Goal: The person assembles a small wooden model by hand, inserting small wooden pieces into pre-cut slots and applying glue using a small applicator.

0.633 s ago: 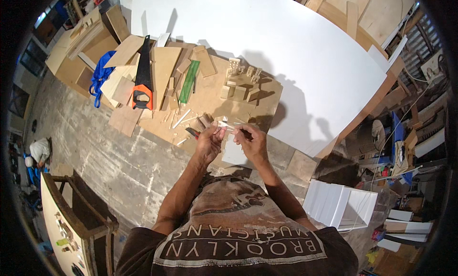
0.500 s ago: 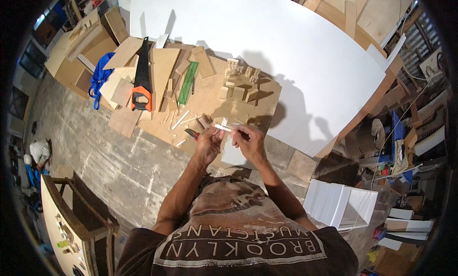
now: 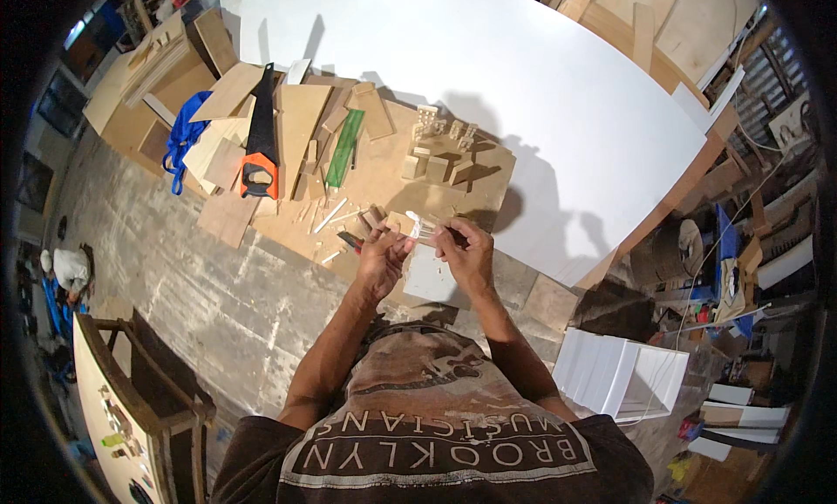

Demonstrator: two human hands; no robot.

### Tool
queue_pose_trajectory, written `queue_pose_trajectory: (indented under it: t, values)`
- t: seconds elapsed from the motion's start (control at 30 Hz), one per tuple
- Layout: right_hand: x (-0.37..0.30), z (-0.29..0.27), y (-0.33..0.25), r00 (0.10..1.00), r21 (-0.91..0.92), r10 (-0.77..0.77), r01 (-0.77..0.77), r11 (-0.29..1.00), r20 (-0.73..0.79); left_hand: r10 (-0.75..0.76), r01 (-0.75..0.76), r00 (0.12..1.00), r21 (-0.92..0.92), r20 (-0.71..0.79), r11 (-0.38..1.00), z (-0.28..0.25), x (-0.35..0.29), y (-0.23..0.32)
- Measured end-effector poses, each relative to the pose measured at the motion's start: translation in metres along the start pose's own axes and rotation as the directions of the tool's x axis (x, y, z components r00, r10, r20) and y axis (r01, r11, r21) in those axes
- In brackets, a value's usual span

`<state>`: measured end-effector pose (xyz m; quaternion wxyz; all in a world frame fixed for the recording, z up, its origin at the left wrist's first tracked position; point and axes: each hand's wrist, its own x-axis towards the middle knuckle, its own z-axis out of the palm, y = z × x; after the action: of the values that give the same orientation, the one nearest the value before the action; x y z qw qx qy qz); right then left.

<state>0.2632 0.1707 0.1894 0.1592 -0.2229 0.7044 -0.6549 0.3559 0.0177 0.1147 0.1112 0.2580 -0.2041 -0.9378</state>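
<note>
Centrally in the head view, the nearly closed left hand (image 3: 384, 258) pinched a small white piece (image 3: 414, 226) above a plywood board (image 3: 388, 166); the right hand (image 3: 466, 253) curled beside it, its hold indiscernible. Beyond lay a white panel (image 3: 497, 59); leftward, concrete floor (image 3: 218, 282).

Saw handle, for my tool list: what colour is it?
Saw handle: orange and black, best in the head view.

Sm. white pc. (image 3: 413, 224), narrow, held btwn both hands (image 3: 381, 264) (image 3: 467, 258), far end up-left, exact shape blurry.
</note>
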Motion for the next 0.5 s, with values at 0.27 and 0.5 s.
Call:
queue_pose_trajectory:
  t: [0.27,0.5]
  values:
    - [0.003,-0.015,0.016,1.000,0.061,-0.015,0.017,0.998,-0.026,0.055,-0.053,0.997,-0.043,0.052,0.998,-0.003,-0.003,-0.010]
    - [0.000,-0.031,0.033,0.994,0.064,0.075,-0.081,0.995,0.078,-0.017,0.021,0.999,-0.073,0.043,0.997,0.009,-0.007,-0.017]
